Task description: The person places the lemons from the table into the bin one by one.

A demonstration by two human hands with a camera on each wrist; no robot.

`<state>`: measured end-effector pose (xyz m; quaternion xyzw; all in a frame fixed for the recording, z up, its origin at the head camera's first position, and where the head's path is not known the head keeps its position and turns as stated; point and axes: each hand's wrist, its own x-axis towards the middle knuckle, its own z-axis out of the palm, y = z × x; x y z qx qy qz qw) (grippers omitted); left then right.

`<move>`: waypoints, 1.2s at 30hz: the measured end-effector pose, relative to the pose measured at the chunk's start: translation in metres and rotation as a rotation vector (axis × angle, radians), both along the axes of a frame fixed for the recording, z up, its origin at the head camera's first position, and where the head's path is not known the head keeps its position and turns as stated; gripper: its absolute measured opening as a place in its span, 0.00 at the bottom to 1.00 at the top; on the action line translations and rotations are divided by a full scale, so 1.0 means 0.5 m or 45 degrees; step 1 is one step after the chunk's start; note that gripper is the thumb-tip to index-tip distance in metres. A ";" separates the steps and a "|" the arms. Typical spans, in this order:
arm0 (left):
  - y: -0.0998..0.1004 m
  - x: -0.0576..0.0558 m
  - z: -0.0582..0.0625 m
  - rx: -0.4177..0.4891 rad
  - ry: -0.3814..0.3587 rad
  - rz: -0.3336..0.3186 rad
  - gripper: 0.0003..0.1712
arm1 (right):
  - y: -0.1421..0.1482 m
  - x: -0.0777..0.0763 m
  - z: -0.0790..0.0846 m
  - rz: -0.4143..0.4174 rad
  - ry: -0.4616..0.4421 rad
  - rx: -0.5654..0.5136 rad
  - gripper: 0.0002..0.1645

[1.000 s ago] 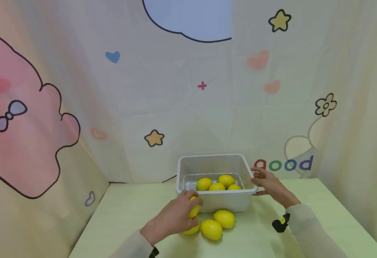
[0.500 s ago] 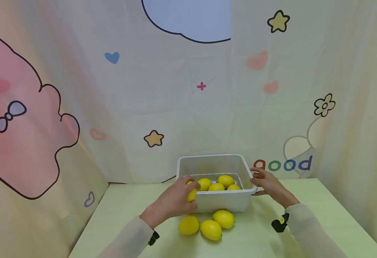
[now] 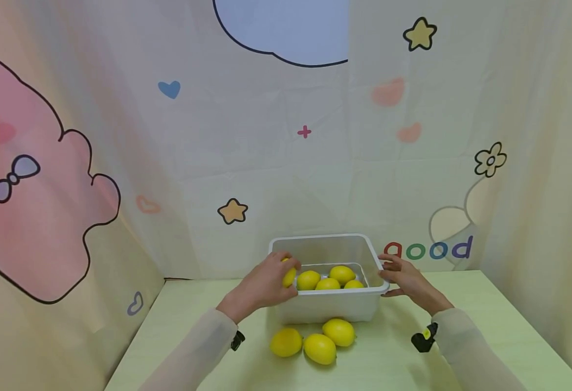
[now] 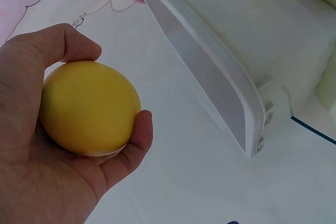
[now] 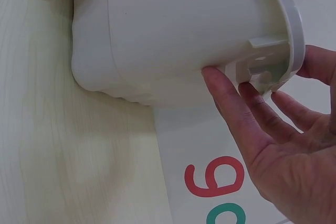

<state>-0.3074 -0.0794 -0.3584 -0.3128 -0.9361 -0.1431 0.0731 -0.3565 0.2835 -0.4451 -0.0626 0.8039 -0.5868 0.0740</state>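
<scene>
My left hand grips a yellow lemon above the near-left rim of a white plastic bin. In the left wrist view, the fingers and thumb curl round this lemon. My right hand holds the right side of the bin at its rim. The right wrist view shows some fingers on the outer wall of the bin, while one finger passes behind the rim. Several lemons lie inside the bin. Three more lemons rest on the table in front.
The pale green table ends at the back against a printed curtain. More curtain hangs on the left and right sides. The bin stands near the table's back edge.
My left hand has lifted one lemon from the group on the table and moved it up to the bin's near-left rim. The right hand stays at the bin's right side.
</scene>
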 end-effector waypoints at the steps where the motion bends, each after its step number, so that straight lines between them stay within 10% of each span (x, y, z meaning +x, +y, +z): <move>1: 0.001 -0.004 0.003 0.004 0.001 -0.007 0.20 | 0.000 0.000 0.001 0.000 -0.002 0.001 0.39; 36: 0.036 -0.145 0.036 -0.022 -0.204 0.075 0.22 | 0.001 -0.001 -0.002 0.005 0.005 0.013 0.38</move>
